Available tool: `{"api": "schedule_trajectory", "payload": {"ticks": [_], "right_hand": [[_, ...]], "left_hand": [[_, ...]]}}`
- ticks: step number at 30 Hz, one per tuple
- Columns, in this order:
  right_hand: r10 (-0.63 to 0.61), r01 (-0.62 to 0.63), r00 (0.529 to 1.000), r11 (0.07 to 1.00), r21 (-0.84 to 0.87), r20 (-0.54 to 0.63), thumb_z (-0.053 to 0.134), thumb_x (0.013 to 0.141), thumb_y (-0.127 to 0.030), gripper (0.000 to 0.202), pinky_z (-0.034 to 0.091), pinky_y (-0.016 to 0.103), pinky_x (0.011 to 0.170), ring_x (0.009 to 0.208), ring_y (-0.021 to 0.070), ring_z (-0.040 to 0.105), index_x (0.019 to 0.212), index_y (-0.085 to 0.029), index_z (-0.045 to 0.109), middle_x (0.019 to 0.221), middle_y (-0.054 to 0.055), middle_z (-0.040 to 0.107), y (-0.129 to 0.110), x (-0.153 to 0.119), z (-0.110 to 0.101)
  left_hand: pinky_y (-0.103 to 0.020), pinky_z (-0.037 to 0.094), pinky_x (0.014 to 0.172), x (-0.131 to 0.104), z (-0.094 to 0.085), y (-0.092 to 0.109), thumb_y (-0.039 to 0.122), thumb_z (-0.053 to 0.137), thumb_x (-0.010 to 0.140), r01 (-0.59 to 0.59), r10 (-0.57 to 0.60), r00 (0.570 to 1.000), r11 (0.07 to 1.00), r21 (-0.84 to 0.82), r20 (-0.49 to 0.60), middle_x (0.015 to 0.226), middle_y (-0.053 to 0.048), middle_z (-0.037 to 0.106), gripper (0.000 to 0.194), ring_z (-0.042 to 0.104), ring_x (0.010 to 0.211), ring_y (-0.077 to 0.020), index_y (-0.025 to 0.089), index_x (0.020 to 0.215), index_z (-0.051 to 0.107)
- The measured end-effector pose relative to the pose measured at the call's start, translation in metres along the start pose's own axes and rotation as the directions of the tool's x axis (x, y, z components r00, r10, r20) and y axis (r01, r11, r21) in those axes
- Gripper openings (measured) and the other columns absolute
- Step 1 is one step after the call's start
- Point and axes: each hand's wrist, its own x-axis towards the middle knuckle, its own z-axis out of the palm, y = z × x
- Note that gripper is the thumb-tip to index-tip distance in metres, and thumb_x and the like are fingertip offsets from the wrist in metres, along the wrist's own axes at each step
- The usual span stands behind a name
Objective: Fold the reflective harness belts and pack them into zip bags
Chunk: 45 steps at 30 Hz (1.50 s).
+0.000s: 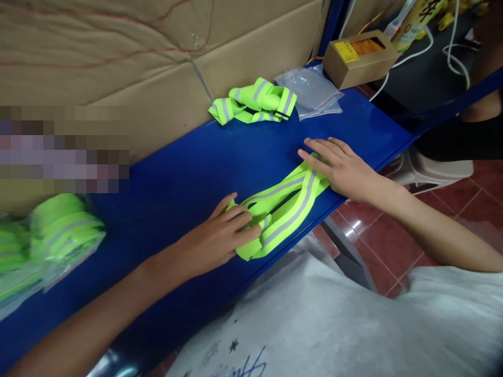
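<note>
A neon yellow-green reflective strap point(293, 214) with a grey stripe lies in long folded loops near the front edge of the blue table. My left hand point(230, 230) has its fingers curled over the strap's left end, where the folds bunch up. At the other end my right hand point(340, 165) rests on the strap with its fingers stretched out and apart. Toward the back of the table lies a second reflective strap point(255, 99), loosely bundled, with a small black piece at its right side.
Clear plastic bags point(314, 94) lie beside a cardboard box point(359, 57) at the table's far right end. Bagged neon straps point(66, 225) sit at the left. A cardboard wall point(157, 99) runs along the back. A white stool point(440, 167) and another person's arm show at right.
</note>
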Motion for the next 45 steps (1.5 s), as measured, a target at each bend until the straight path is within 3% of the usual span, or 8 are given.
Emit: {"api": "schedule_trajectory", "payload": {"ticks": [4,8,12,19,28,35,40,45], "right_hand": [[-0.256,0.251,0.966,0.961,0.119,0.028,0.044,0.098,-0.005,0.07,0.031,0.053,0.127,0.158,0.0267,0.032,0.165,-0.022,0.033,0.173,0.011,0.028,-0.034,-0.004,-0.012],[-0.371,0.37,0.929,0.929,-0.025,-0.013,0.044,0.104,-0.008,0.06,0.047,0.038,0.101,0.121,0.0214,0.059,0.162,-0.024,0.04,0.137,0.008,0.066,-0.04,0.0,-0.003],[-0.354,0.34,0.935,0.911,-0.234,-0.017,0.04,0.105,-0.006,0.061,0.037,0.036,0.085,0.099,0.0214,0.054,0.164,-0.022,0.038,0.113,0.007,0.069,-0.025,0.009,0.008],[-0.292,0.296,0.951,0.955,-0.026,0.098,0.043,0.107,-0.044,0.066,0.03,0.039,0.085,0.097,0.0252,0.046,0.168,-0.024,0.03,0.122,0.013,0.06,-0.005,0.015,0.014],[-0.269,0.283,0.957,0.947,-0.152,0.108,0.032,0.105,-0.011,0.068,0.036,0.039,0.087,0.104,0.0234,0.057,0.169,-0.032,0.023,0.12,0.008,0.066,-0.008,0.013,0.012],[-0.257,0.258,0.96,0.966,0.006,0.114,0.039,0.107,-0.019,0.06,0.036,0.049,0.108,0.141,0.0284,0.047,0.166,-0.03,0.033,0.166,0.009,0.042,-0.002,0.013,0.012],[-0.189,0.144,0.958,0.967,0.211,0.214,0.038,0.109,-0.054,0.062,0.026,0.059,0.119,0.156,0.0334,0.032,0.167,-0.033,0.03,0.174,0.006,0.026,-0.002,0.008,0.008],[-0.06,0.03,0.989,0.976,0.216,0.135,0.032,0.112,-0.054,0.056,0.023,0.06,0.119,0.154,0.0322,0.035,0.163,-0.032,0.04,0.172,0.008,0.032,-0.015,0.01,0.016]], "left_hand": [[-0.065,0.034,0.123,-0.007,0.004,0.0,-0.001,0.061,0.08,0.003,-0.002,0.998,1.0,0.021,-0.06,0.1,-0.007,0.064,0.039,0.059,0.109,-0.0275,0.019,0.113,0.059],[-0.065,0.032,0.124,-0.009,0.004,0.0,-0.001,0.064,0.077,0.006,-0.006,0.999,1.0,0.004,-0.046,0.098,-0.006,0.063,0.038,0.058,0.109,-0.0273,0.019,0.11,0.059],[-0.065,0.031,0.125,-0.005,0.002,-0.002,0.002,0.069,0.074,0.004,-0.005,1.0,0.999,-0.05,-0.003,0.102,-0.005,0.063,0.052,0.059,0.111,-0.0274,0.02,0.121,0.058],[-0.064,0.02,0.13,0.0,0.004,0.005,0.001,0.062,0.072,0.06,-0.039,0.994,0.975,-0.212,0.102,0.138,-0.011,0.056,0.072,0.052,0.137,-0.0294,0.028,0.138,0.055],[-0.065,0.02,0.13,0.0,0.004,0.005,0.003,0.06,0.074,0.08,-0.053,0.992,0.965,-0.248,0.114,0.152,-0.014,0.049,0.071,0.045,0.149,-0.0313,0.028,0.14,0.057],[-0.073,0.008,0.129,0.004,0.002,0.009,0.003,0.061,0.074,0.054,-0.023,0.99,0.973,-0.223,0.142,0.175,-0.011,0.021,0.088,0.019,0.163,-0.0354,0.029,0.157,0.042],[-0.07,0.018,0.129,0.003,0.005,0.009,0.013,0.07,0.074,0.052,-0.034,0.996,0.971,-0.232,0.08,0.155,-0.017,0.041,0.092,0.038,0.152,-0.0359,0.03,0.159,0.04],[-0.064,0.03,0.128,0.003,0.01,0.009,0.019,0.075,0.071,0.038,-0.029,0.998,0.983,-0.177,0.054,0.128,-0.014,0.053,0.097,0.054,0.131,-0.0325,0.02,0.16,0.036]]}}
